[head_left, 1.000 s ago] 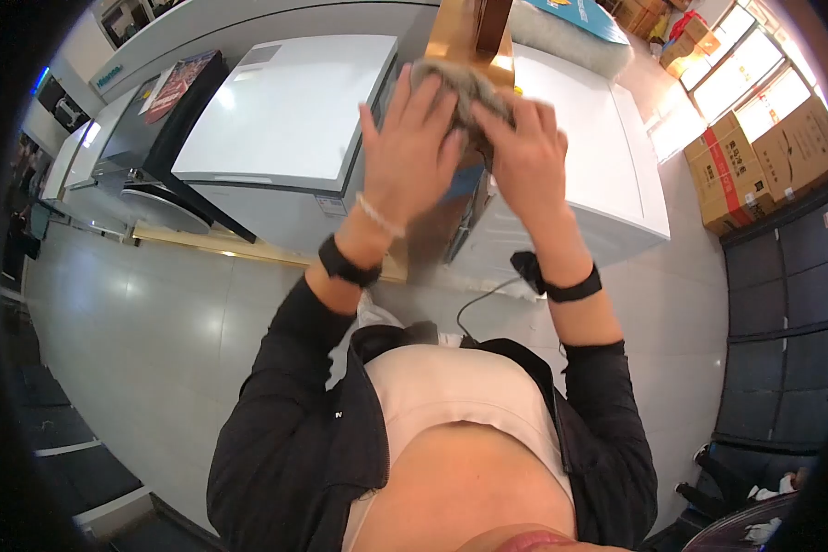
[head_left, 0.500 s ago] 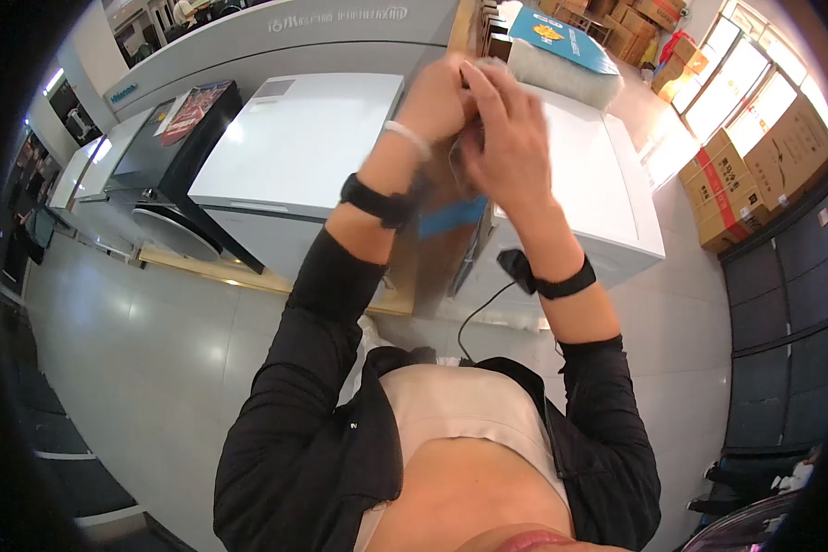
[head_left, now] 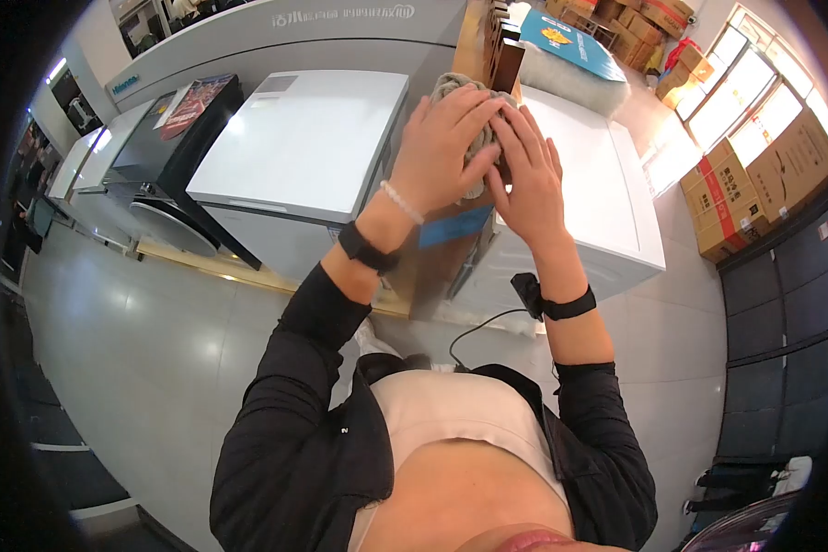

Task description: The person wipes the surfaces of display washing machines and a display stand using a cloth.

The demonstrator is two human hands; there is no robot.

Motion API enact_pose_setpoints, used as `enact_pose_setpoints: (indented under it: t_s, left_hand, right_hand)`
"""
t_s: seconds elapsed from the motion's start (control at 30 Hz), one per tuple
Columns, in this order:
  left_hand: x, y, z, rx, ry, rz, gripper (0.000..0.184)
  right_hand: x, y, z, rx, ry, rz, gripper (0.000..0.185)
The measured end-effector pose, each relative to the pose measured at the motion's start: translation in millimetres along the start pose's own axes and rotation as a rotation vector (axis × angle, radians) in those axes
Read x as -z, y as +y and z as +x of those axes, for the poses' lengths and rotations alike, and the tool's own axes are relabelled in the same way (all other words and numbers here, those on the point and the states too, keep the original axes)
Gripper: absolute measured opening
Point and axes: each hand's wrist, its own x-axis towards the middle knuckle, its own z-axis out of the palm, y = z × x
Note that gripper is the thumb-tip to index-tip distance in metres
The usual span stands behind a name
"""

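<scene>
My left hand (head_left: 446, 143) and my right hand (head_left: 531, 179) are cupped over a bunched grey cloth (head_left: 451, 86). Its thick, rope-like folds show above and between my fingers. The fingers of both hands curve over the bundle, and the fingertips nearly meet on top. Part of the cloth is hidden under my palms. It sits above a brown surface (head_left: 437, 276) with a blue strip (head_left: 454, 227), in the gap between two white appliances. The left white appliance (head_left: 304, 138) is beside my left hand, and the right white appliance (head_left: 603, 184) is beside my right.
A fluffy pale cushion (head_left: 575, 83) bearing a blue booklet (head_left: 570, 44) rests on the right appliance. Dark wooden slats (head_left: 508, 60) stand just beyond my hands. A black washing machine (head_left: 179, 138) is at left, cardboard boxes (head_left: 727, 198) at right. A black cable (head_left: 478, 324) hangs near my waist.
My hands were blurred and close together higher up. Now they are spread over the grey cloth, which shows much more. My left hand has turned palm down.
</scene>
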Motion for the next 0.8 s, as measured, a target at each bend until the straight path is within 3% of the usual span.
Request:
enact_pose_setpoints:
  t_s: [0.27,0.47,0.67,0.8]
  left_hand:
    - [-28.1,5.8,-89.7,0.150,-0.062,0.410,0.070]
    - [3.0,1.9,-25.1,0.111,-0.064,0.330,0.069]
    - [6.5,-8.3,19.4,0.380,-0.121,0.125,0.072]
    - [-13.0,-18.9,-7.4,0.277,0.036,-0.058,0.077]
  right_hand:
    - [-40.7,1.6,-65.9,0.182,0.041,-0.307,0.050]
    - [-16.6,1.6,-14.7,0.133,0.020,-0.192,0.053]
    - [-9.7,15.6,21.2,-0.011,-0.034,0.108,0.052]
    - [-21.7,19.4,4.0,0.054,0.052,0.187,0.049]
